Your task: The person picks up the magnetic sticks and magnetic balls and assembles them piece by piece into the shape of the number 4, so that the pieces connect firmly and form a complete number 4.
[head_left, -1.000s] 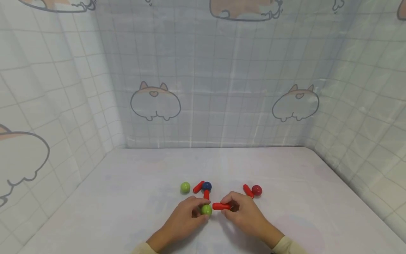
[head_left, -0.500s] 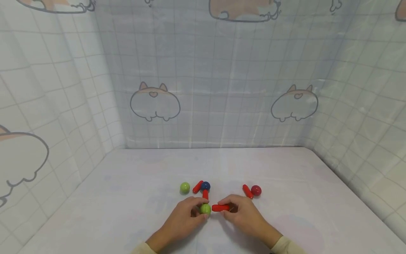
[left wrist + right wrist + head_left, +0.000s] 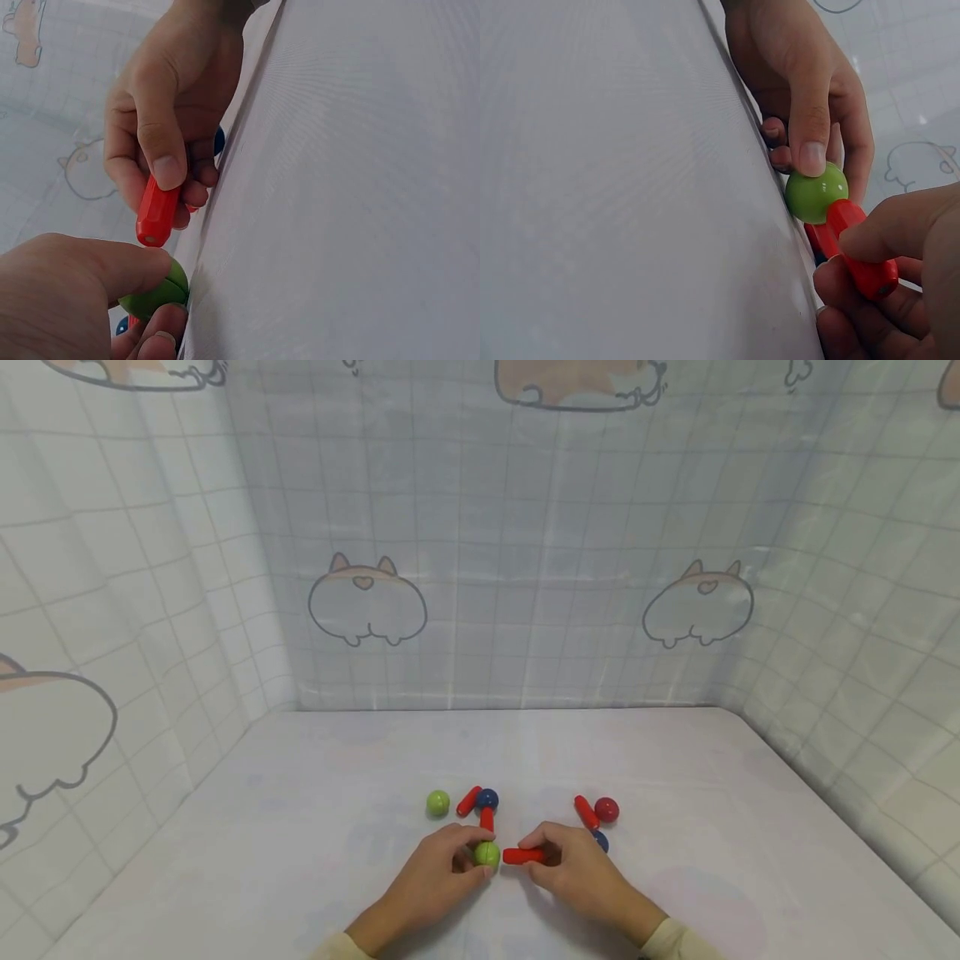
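My left hand point(image 3: 438, 872) holds a green ball point(image 3: 487, 855) between thumb and fingers, low at the table. A red rod point(image 3: 487, 820) runs from behind that ball to a dark blue ball point(image 3: 487, 799). In my right hand point(image 3: 581, 868), a second red rod point(image 3: 521, 857) is pinched between thumb and fingers. It lies level and points left, its free end close to the green ball in the head view. The right wrist view shows this rod point(image 3: 862, 262) overlapping the green ball point(image 3: 814, 193). My right fingers cover its rear part.
Left of the blue ball lie another red rod point(image 3: 469, 801) and a loose green ball point(image 3: 438, 803). To the right are a red rod point(image 3: 587, 812) and a dark red ball point(image 3: 607, 810). A blue ball point(image 3: 601, 841) shows partly behind my right hand. Patterned sheets enclose the white table point(image 3: 360, 760).
My right hand has shifted slightly toward me with its red rod, uncovering part of the blue ball behind it. My left hand stays on the green ball.
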Motion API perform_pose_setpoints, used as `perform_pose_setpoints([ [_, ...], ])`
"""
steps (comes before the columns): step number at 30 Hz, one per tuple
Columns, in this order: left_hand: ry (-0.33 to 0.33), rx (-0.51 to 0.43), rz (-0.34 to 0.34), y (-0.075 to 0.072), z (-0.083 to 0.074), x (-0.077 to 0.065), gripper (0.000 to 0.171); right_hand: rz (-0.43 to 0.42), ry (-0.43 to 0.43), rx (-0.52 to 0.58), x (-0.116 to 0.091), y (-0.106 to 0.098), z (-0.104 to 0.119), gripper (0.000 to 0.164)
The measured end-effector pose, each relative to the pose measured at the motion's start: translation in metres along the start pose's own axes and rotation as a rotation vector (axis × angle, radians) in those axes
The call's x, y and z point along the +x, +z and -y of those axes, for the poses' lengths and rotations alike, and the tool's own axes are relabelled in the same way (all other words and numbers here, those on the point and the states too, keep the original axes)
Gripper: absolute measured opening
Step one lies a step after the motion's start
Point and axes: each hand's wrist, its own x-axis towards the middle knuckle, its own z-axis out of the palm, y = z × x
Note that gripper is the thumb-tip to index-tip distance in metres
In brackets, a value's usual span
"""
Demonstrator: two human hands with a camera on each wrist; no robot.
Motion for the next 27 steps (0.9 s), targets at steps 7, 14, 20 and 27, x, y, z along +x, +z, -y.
perform_pose_setpoints([
  [7, 0.003, -0.001, -0.005, -0.0002, -0.0005, -0.0007, 0.037, 0.018, 0.018, 0.031, -0.001, 0.0005, 0.0017, 0.021],
  [14, 0.004, -0.001, -0.006, 0.0, 0.0007, -0.0012, 0.038, 0.019, 0.016, 0.019, -0.0005, 0.0019, 0.0007, 0.021],
  [20, 0.003, 0.001, -0.005, 0.0007, 0.001, -0.0002, 0.038, 0.008, 0.007, 0.002, -0.0008, 0.0033, -0.0009, 0.02],
  [27, 0.015, 0.004, -0.001, 0.0024, 0.0019, 0.0006, 0.038, 0.004, 0.008, 0.006, -0.002, 0.0034, -0.0013, 0.019],
])
